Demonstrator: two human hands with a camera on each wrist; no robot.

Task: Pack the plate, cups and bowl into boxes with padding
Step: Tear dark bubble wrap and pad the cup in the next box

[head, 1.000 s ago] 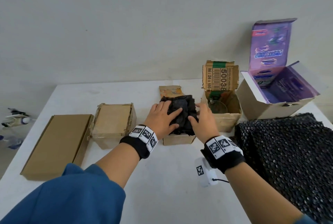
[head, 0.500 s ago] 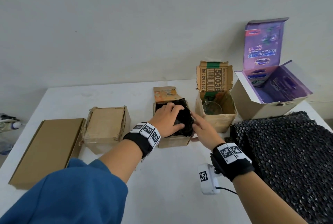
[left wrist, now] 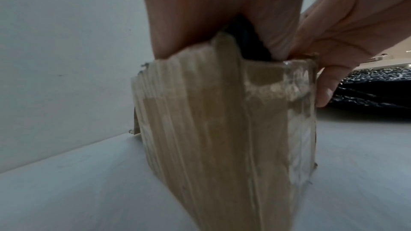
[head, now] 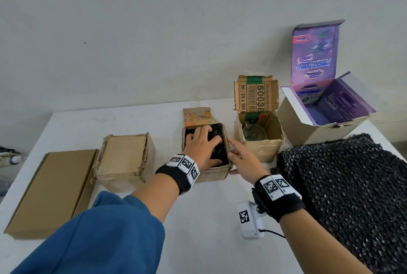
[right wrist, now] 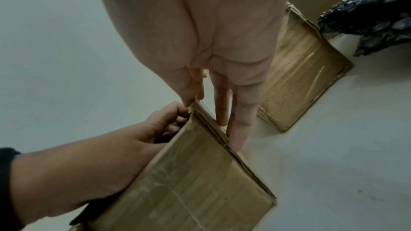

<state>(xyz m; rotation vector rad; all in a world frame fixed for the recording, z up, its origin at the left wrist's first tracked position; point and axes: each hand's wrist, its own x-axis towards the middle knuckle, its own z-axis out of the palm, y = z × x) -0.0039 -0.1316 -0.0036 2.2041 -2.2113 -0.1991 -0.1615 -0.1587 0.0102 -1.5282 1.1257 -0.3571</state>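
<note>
Here left hand (head: 201,148) presses padding (head: 218,154) into box (head: 214,173), fingers flat; right hand (head: 244,160) steadies side, fingers straight.

Table (head: 198,240): row of boxes L to R. Flat box (head: 46,192) far L, closed box (head: 123,161) just R of it. Small open box (head: 214,173) mid-table, padding (head: 217,152) inside. L hand (head: 202,146) in that box, on padding; R hand (head: 244,161) against its R wall. Next R: open box (head: 266,148) w/ glass bowl (head: 254,132) inside. Big open box (head: 312,124) far R, behind bubble wrap sheet (head: 352,185) at table's R edge.
</note>
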